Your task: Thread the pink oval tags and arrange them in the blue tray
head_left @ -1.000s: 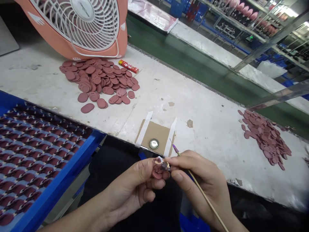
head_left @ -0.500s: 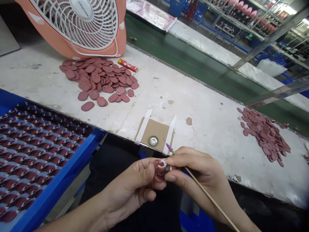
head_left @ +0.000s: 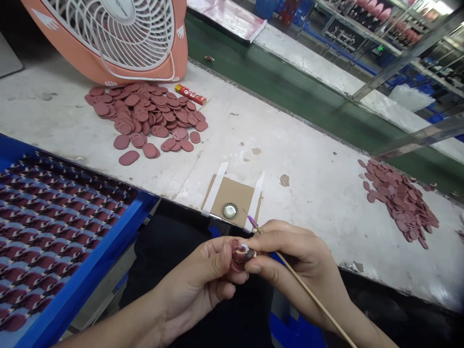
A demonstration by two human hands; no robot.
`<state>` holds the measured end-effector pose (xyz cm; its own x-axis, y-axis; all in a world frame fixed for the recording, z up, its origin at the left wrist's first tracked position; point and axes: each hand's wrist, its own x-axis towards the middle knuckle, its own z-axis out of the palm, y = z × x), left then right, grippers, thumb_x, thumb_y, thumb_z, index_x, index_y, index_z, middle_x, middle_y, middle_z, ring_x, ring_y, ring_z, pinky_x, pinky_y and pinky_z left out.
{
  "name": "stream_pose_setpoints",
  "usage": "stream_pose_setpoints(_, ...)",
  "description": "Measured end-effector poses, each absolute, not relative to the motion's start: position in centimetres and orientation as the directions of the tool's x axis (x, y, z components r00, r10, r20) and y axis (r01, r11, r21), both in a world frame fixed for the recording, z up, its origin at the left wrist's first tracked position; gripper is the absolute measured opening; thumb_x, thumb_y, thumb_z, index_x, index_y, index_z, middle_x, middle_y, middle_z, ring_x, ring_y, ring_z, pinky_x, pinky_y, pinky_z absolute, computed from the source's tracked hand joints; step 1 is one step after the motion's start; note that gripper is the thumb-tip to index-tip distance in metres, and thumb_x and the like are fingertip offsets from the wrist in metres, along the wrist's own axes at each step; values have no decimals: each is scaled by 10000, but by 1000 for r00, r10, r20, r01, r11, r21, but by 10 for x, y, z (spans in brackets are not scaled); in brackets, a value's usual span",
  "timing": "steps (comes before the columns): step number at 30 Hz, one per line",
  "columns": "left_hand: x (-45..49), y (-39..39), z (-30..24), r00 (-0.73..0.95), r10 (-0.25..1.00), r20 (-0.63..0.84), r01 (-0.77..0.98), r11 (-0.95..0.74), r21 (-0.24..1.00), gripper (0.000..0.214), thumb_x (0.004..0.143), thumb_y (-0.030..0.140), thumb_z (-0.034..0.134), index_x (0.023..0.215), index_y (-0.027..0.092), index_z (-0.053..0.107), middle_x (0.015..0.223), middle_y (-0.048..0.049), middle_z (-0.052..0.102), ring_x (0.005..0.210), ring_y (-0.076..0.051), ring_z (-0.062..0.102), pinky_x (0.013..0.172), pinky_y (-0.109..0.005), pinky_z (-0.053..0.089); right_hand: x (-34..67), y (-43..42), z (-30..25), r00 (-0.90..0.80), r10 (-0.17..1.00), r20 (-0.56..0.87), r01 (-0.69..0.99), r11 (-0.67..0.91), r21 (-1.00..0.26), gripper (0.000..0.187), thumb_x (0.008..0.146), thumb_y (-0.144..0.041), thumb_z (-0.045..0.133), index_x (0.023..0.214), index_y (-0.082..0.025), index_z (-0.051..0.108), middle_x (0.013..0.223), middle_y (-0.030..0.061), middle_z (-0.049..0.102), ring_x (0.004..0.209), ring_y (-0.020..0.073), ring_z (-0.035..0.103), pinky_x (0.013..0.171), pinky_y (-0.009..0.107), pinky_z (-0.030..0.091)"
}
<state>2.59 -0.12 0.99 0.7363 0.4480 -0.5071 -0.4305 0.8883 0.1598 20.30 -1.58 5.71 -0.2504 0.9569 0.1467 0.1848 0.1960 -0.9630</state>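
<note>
Between my two hands is a small dark-red figurine [head_left: 238, 255] with white, tan and dark patches. My left hand [head_left: 205, 275] pinches its left side between thumb and fingers. On its right side, the thumb and forefinger of my right hand [head_left: 293, 256] close on the dark part. A thin wooden stick [head_left: 311, 294] with a purple tip and a fine needle-like point also rests in my right hand, its point up and to the left. Just beyond, a bottle cap [head_left: 230, 210] holding something whitish sits on a cardboard piece [head_left: 237, 190] taped to the table.
A heap of dark-red oval pieces [head_left: 145, 113] lies by an orange fan [head_left: 123, 41], with a red lighter [head_left: 190, 94] beside it. Another heap [head_left: 398, 200] is at the right. A blue tray [head_left: 83, 275] of similar figurines stands at left. A green conveyor belt [head_left: 290, 79] runs behind.
The view has shifted slightly. Both hands keep their grip, and the figurine looks turned a little between the fingers.
</note>
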Motion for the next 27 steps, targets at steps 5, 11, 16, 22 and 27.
stream_pose_setpoints(5, 25, 2, 8, 722, 451, -525, -427, 887, 176, 307, 624, 368, 910, 806, 145, 803, 706, 5, 708, 565, -32, 644, 471, -73, 528, 206, -15, 56, -259, 962, 81, 193, 134, -972, 138, 958, -190, 696, 1091, -196, 732, 872, 14, 662, 754, 98, 611, 697, 161, 501)
stream_pose_setpoints(11, 25, 7, 7, 730, 453, -512, -419, 888, 189, 318, 642, 435, 884, 791, 168, 798, 704, 13, 702, 578, -45, 658, 453, -78, 529, 204, -14, 52, -203, 979, 33, 170, 69, -983, 135, 956, -206, 676, 1076, -241, 729, 875, 2, 667, 775, 105, 643, 712, 162, 526)
stream_pose_setpoints(16, 18, 12, 3, 583, 637, -504, -382, 763, 521, 353, 744, 477, 803, 900, 164, 760, 862, -49, 753, 645, -101, 671, 465, -140, 558, 196, -13, 46, -122, 968, 219, 397, 250, -883, 118, 961, -178, 657, 1058, -219, 709, 911, 2, 675, 749, 105, 643, 675, 172, 529)
stream_pose_setpoints(22, 13, 8, 11, 232, 912, -339, -506, 410, 759, 256, 648, 294, 900, 790, 175, 723, 697, -1, 720, 599, -90, 616, 501, -146, 515, 179, -12, 35, -281, 728, 625, 691, 605, -395, 309, 916, -16, 678, 1205, -122, 660, 1029, 76, 668, 871, 164, 653, 739, 243, 536)
stream_pose_setpoints(27, 10, 3, 13, 167, 953, -254, -670, 299, 679, 262, 583, 127, 919, 750, 166, 721, 727, 7, 737, 663, -71, 639, 603, -131, 502, 172, -3, 24, -419, 651, 633, 698, 677, -234, 429, 954, -107, 684, 1360, -221, 604, 1060, 47, 689, 866, 204, 684, 716, 264, 547)
